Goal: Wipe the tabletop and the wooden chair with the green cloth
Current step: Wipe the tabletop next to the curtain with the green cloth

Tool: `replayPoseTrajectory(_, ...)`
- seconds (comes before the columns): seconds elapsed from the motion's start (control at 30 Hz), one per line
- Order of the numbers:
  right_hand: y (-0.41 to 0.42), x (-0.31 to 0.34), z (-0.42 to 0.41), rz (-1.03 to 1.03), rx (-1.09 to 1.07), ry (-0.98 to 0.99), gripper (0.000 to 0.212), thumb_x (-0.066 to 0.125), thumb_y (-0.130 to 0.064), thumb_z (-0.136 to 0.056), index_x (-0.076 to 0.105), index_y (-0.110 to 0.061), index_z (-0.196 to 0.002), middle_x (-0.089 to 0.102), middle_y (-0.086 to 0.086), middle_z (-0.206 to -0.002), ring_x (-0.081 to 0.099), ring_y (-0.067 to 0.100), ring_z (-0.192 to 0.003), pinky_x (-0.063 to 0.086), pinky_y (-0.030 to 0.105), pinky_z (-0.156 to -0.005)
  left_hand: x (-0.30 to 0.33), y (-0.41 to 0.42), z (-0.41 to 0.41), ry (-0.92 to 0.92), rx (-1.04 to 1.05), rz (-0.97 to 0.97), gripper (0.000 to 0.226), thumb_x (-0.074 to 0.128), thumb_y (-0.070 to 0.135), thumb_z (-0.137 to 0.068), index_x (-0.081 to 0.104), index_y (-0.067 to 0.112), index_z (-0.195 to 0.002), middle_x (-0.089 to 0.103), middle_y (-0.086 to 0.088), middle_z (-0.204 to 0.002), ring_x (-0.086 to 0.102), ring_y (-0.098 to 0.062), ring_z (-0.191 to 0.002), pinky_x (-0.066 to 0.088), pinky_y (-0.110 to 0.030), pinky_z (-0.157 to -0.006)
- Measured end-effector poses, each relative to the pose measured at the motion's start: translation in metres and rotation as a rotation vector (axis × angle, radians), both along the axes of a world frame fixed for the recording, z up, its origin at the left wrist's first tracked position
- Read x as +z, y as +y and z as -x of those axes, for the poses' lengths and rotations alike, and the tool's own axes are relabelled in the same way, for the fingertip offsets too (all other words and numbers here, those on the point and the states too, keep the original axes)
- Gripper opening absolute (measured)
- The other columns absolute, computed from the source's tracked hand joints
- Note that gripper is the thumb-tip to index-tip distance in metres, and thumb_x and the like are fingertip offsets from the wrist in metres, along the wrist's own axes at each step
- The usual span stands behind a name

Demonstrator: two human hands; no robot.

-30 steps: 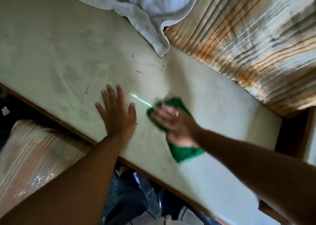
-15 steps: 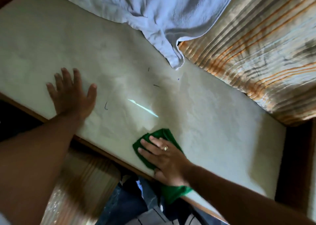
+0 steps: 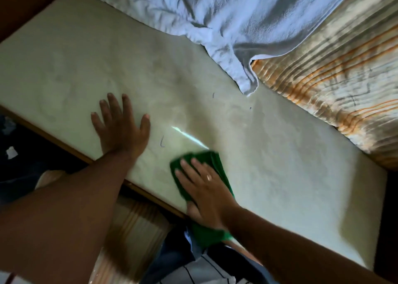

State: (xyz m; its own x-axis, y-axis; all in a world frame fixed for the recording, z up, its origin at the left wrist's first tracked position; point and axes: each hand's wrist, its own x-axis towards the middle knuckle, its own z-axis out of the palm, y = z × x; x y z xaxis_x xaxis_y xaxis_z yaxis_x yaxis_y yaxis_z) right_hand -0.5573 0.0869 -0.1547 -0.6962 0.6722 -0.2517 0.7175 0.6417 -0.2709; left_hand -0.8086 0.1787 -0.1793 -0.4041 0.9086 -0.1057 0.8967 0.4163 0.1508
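The pale cream tabletop (image 3: 269, 165) runs diagonally across the view, with a brown wooden edge on my side. My right hand (image 3: 206, 189) presses the green cloth (image 3: 215, 161) flat on the table near that edge, fingers spread over it; part of the cloth hangs off below my wrist. My left hand (image 3: 120, 128) lies flat on the table to the left of the cloth, fingers apart, holding nothing. A few dark pen marks (image 3: 162, 142) lie between the hands. I see no wooden chair.
A white towel (image 3: 226, 20) drapes over the table's far edge. Striped orange and grey fabric (image 3: 333, 79) lies along the far right side. Below the near edge are another striped fabric (image 3: 133, 229) and dark clothing (image 3: 183, 262).
My right hand and the cloth slid from mid-table toward the near edge and stayed there. My left hand shifted left along the table, then sits closer to the cloth again.
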Motion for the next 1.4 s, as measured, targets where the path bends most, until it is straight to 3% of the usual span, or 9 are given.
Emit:
replayPoseTrajectory(0.1, 0.003, 0.001, -0.064, 0.027, -0.004, 0.046, 0.085, 0.054, -0.042, -0.076, 0.031, -0.017, -0.153, 0.026, 0.009, -0.162, 0.022, 0.033, -0.149, 0.02, 0.054, -0.118, 0.0, 0.001, 0.0, -0.007, -0.002, 0.002, 0.079, 0.033, 0.059, -0.094, 0.016, 0.015, -0.158, 0.013, -0.022, -0.166, 0.012, -0.04, -0.153, 0.007, -0.061, -0.121)
replayPoseTrajectory(0.2, 0.077, 0.004, -0.109, -0.057, -0.335, 0.028, 0.079, 0.048, -0.042, -0.078, 0.041, -0.004, -0.147, 0.032, 0.022, -0.155, 0.031, 0.045, -0.142, 0.032, 0.061, -0.111, 0.0, 0.003, 0.0, -0.01, -0.002, -0.008, 0.079, 0.035, 0.057, -0.093, 0.017, 0.015, -0.158, 0.015, -0.023, -0.165, 0.014, -0.041, -0.152, 0.008, -0.061, -0.12)
replayPoseTrajectory(0.33, 0.164, 0.013, -0.095, -0.082, -0.673, -0.02, 0.086, 0.047, -0.033, -0.072, 0.031, -0.014, -0.153, 0.021, 0.018, -0.162, 0.02, 0.041, -0.148, 0.019, 0.049, -0.12, -0.001, 0.004, 0.002, 0.001, -0.003, -0.011, 0.079, 0.036, 0.056, -0.093, 0.017, 0.015, -0.157, 0.015, -0.023, -0.165, 0.014, -0.042, -0.152, 0.009, -0.062, -0.119)
replayPoseTrajectory(0.57, 0.111, 0.008, -0.06, 0.119, -0.158, 0.153, 0.082, 0.05, -0.035, -0.068, 0.043, -0.016, -0.148, 0.035, 0.009, -0.158, 0.029, 0.034, -0.146, 0.018, 0.048, -0.119, 0.003, 0.003, -0.001, 0.006, -0.011, -0.001, 0.079, 0.034, 0.058, -0.093, 0.017, 0.014, -0.157, 0.016, -0.023, -0.165, 0.015, -0.042, -0.152, 0.011, -0.063, -0.119)
replayPoseTrajectory(0.7, 0.162, 0.023, -0.089, 0.05, -0.68, 0.156, 0.078, 0.048, -0.026, -0.07, 0.043, -0.013, -0.147, 0.031, 0.01, -0.159, 0.024, 0.034, -0.147, 0.014, 0.046, -0.122, 0.003, 0.005, -0.001, 0.002, -0.006, 0.006, 0.079, 0.041, 0.055, -0.094, 0.016, 0.014, -0.157, 0.015, -0.023, -0.165, 0.015, -0.042, -0.152, 0.01, -0.062, -0.119)
replayPoseTrajectory(0.87, 0.156, 0.007, -0.03, 0.132, 0.021, 0.136, 0.073, 0.046, -0.021, -0.069, 0.052, -0.007, -0.141, 0.041, 0.02, -0.153, 0.034, 0.044, -0.141, 0.021, 0.048, -0.119, 0.005, 0.004, -0.001, 0.002, 0.004, 0.007, 0.081, 0.032, 0.058, -0.091, 0.018, 0.015, -0.157, 0.017, -0.023, -0.165, 0.016, -0.042, -0.152, 0.01, -0.061, -0.12)
replayPoseTrajectory(1.1, 0.237, 0.015, -0.001, 0.05, -0.562, 0.114, 0.081, 0.043, -0.031, -0.072, 0.035, -0.019, -0.152, 0.022, 0.008, -0.163, 0.017, 0.033, -0.15, 0.014, 0.037, -0.119, 0.003, 0.003, -0.001, -0.005, 0.01, -0.011, 0.081, 0.029, 0.06, -0.089, 0.02, 0.016, -0.157, 0.018, -0.021, -0.165, 0.016, -0.04, -0.152, 0.01, -0.06, -0.12)
replayPoseTrajectory(1.27, 0.1, 0.007, -0.002, 0.141, 0.046, 0.15, 0.081, 0.052, -0.032, -0.074, 0.038, -0.012, -0.15, 0.029, 0.014, -0.16, 0.025, 0.039, -0.147, 0.018, 0.047, -0.118, 0.002, 0.003, -0.001, 0.0, 0.014, 0.008, 0.081, 0.03, 0.059, -0.09, 0.019, 0.016, -0.157, 0.019, -0.022, -0.165, 0.017, -0.041, -0.152, 0.01, -0.061, -0.12)
replayPoseTrajectory(1.4, 0.158, 0.016, -0.015, 0.092, 0.165, 0.126, 0.077, 0.057, -0.021, -0.069, 0.047, -0.006, -0.144, 0.036, 0.019, -0.155, 0.031, 0.04, -0.144, 0.02, 0.047, -0.119, 0.002, 0.005, -0.002, -0.001, 0.002, 0.0, 0.081, 0.03, 0.06, -0.09, 0.019, 0.016, -0.157, 0.018, -0.022, -0.164, 0.018, -0.041, -0.151, 0.011, -0.061, -0.12)
